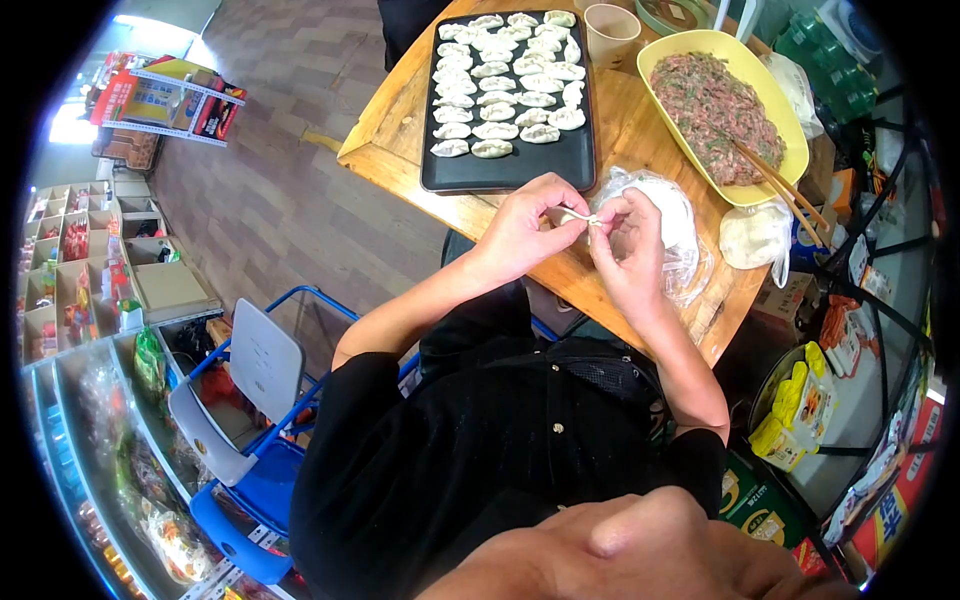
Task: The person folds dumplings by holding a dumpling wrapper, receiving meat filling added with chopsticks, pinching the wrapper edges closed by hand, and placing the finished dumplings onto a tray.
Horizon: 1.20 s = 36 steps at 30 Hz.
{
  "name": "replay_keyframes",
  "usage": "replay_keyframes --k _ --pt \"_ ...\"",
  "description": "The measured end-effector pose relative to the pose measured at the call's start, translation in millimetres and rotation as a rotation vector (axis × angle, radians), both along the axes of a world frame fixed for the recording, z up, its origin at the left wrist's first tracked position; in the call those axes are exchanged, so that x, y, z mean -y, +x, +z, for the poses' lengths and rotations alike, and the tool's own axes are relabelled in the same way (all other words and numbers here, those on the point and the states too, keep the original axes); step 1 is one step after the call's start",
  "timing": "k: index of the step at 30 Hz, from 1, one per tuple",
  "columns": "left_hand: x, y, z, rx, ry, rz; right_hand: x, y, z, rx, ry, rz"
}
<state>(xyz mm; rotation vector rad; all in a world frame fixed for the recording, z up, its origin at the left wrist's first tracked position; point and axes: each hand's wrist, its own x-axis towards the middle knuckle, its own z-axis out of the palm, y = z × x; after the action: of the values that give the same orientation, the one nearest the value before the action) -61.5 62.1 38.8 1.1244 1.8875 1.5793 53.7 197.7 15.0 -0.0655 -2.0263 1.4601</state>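
Both of my hands meet above the table's near edge, pinching a dumpling between their fingertips. My left hand is closed on its left side, with thumb and forefinger on the pale dough. On the other side, my right hand grips the dumpling's end with thumb and fingers. My fingers partly hide it. Just beyond lies a black tray with rows of folded dumplings. Close to my right hand is a clear plastic bag holding something white.
A yellow basin of minced filling stands at the right, chopsticks resting in it. Nearby are a small white bag and a paper cup. Blue-framed chairs and goods shelves stand at the left.
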Motion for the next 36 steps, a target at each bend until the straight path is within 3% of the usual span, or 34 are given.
replay_keyframes --k 7,10,12,15,19,22,29,33,34,36 --pt "3 -1 -4 0.011 -0.011 -0.022 -1 0 2 0.069 0.006 0.006" --pt "4 1 -13 0.135 0.026 -0.002 -1 0 -1 0.071 -0.039 -0.004" --pt "2 3 -19 0.536 0.144 -0.017 -1 0 -3 0.064 -0.09 -0.016" --pt "1 1 -23 0.624 0.169 -0.044 0 -1 -2 0.061 -0.172 -0.007" --pt "-3 2 -23 0.609 0.172 -0.029 1 2 -1 0.039 -0.111 0.068" --pt "-3 6 -20 0.429 0.112 0.001 0 3 0 0.018 0.035 0.048" --pt "2 3 -12 0.279 0.043 -0.045 -1 1 -1 0.002 0.0 -0.006" --pt "3 3 -10 0.197 0.043 -0.032 -1 2 0 0.062 0.124 -0.007" --pt "4 5 -10 0.198 0.043 -0.032 -1 2 -1 0.053 0.122 -0.01" --pt "4 8 -12 0.524 0.146 -0.031 -1 2 -3 0.056 0.107 -0.024"
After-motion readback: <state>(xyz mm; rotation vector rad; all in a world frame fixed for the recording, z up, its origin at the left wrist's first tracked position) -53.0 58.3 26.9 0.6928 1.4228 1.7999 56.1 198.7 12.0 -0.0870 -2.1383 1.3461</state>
